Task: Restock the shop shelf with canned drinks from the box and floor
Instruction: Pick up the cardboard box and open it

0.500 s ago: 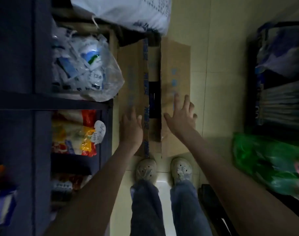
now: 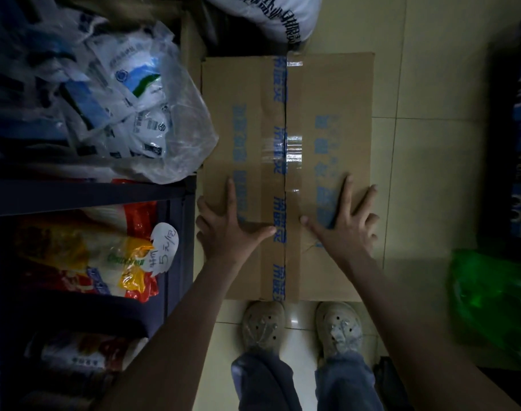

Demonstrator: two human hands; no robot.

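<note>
Hands flat, fingers spread, gripping nothing: left hand point(image 2: 228, 229) & right hand point(image 2: 346, 223) on taped box point(image 2: 336, 93).

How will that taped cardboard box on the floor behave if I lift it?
The cardboard box looks stiff, its flaps flat under both spread hands. If full of cans it is probably heavy. The centre seam shows a dark slit, so the top may give.

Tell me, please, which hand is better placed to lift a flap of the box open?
Probably the left hand: its thumb lies closer to the centre seam of the cardboard box than the right hand does.
</note>
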